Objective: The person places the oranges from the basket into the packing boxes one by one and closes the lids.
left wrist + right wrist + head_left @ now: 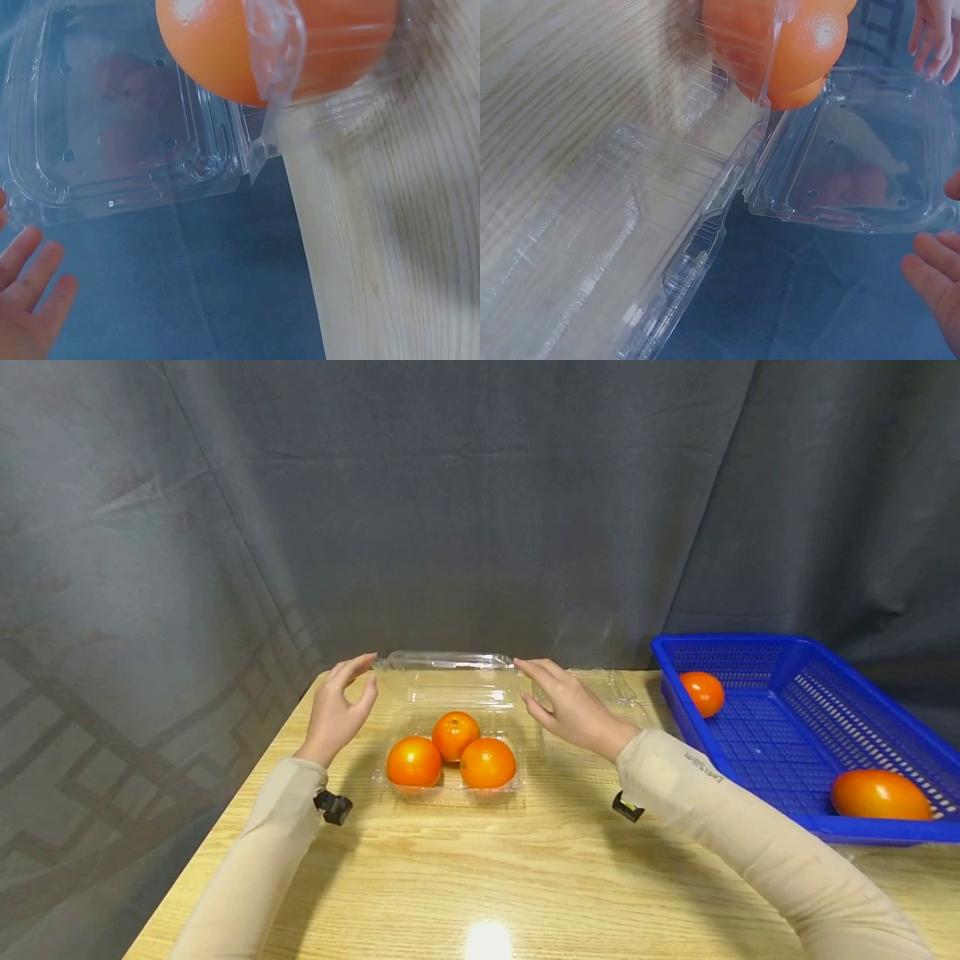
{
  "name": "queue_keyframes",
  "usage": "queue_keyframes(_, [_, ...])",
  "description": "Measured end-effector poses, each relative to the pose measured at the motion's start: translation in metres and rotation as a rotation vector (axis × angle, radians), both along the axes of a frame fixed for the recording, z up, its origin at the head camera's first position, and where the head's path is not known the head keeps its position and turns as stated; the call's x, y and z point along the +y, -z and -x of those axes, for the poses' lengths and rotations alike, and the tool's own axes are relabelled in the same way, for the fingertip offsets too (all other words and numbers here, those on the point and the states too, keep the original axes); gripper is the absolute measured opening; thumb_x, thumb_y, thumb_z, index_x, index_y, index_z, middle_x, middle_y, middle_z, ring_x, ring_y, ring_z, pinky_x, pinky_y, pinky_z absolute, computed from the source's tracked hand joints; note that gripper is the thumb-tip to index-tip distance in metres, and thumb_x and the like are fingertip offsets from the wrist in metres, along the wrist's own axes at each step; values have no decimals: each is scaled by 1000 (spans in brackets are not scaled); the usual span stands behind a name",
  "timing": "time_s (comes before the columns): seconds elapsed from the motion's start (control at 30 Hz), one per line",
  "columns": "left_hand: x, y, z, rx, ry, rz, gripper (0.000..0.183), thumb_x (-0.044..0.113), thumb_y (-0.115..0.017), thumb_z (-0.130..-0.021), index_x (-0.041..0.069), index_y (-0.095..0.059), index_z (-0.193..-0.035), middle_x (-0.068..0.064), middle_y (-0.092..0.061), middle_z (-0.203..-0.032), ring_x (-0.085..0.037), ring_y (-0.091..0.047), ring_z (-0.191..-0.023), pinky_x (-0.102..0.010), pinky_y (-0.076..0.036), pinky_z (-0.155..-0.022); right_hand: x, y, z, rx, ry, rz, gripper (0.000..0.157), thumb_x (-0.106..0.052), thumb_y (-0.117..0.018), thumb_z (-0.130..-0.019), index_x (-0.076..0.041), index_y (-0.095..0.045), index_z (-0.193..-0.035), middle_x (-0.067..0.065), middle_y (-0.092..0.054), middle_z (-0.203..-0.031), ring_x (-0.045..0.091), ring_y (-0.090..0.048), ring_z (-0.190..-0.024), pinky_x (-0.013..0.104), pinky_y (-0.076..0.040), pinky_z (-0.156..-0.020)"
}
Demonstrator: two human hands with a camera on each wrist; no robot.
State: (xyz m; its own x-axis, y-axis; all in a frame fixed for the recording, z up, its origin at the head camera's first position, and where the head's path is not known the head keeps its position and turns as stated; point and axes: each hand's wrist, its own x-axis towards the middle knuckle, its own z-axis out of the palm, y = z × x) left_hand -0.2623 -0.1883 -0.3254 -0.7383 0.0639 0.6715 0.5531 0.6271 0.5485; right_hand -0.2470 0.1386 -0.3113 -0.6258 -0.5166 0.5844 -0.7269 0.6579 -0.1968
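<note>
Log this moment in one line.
left hand: at left corner of raised lid | right hand: at its right corner | clear box: three oranges inside | blue basket: two oranges

The fruits (488, 762) are orange, the basket (776, 735) blue, the table (435, 868) grained yellow.

I see a pale wood-grain table (450, 852) bearing an open clear plastic box (452, 795), a second clear box (611, 685) beside it, and a blue basket (780, 735)
</note>
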Motion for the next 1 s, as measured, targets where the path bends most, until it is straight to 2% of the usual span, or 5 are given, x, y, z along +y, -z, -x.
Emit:
queue_keyframes(0.3, [-2,2,-2,32,-16,4,31,7,-57,-86,5,-61,-117,-15,-63,-113,-29,-57,-106,-43,-44,-95,1,2,-3,13,1,0,51,-10,-60,-85,-3,-43,-133,13,-54,-122,27,-59,-106,38,-50,-89])
queue_keyframes(0.57, [-4,4,-3,53,-29,-12,26,10,-60,-86,5,-64,-112,-14,-65,-111,-27,-59,-104,-40,-45,-95,1,4,-4,92,-36,22,45,-6,-60,-84,-1,-49,-128,13,-58,-116,25,-63,-97,33,-53,-82])
queue_keyframes(0.83, [-4,5,-2,73,-33,-33,23,12,-61,-87,5,-65,-108,-14,-66,-107,-26,-60,-101,-38,-46,-93,-2,7,-2,169,-59,75,41,3,-63,-80,0,-55,-120,13,-63,-110,25,-64,-96,32,-54,-81])
queue_keyframes(1.0, [-3,5,-2,80,-43,-49,21,13,-61,-86,3,-67,-104,-14,-68,-103,-26,-60,-99,-36,-46,-92,-2,8,-1,183,-76,113,37,4,-63,-80,0,-59,-116,12,-66,-105,23,-65,-92,29,-54,-78])
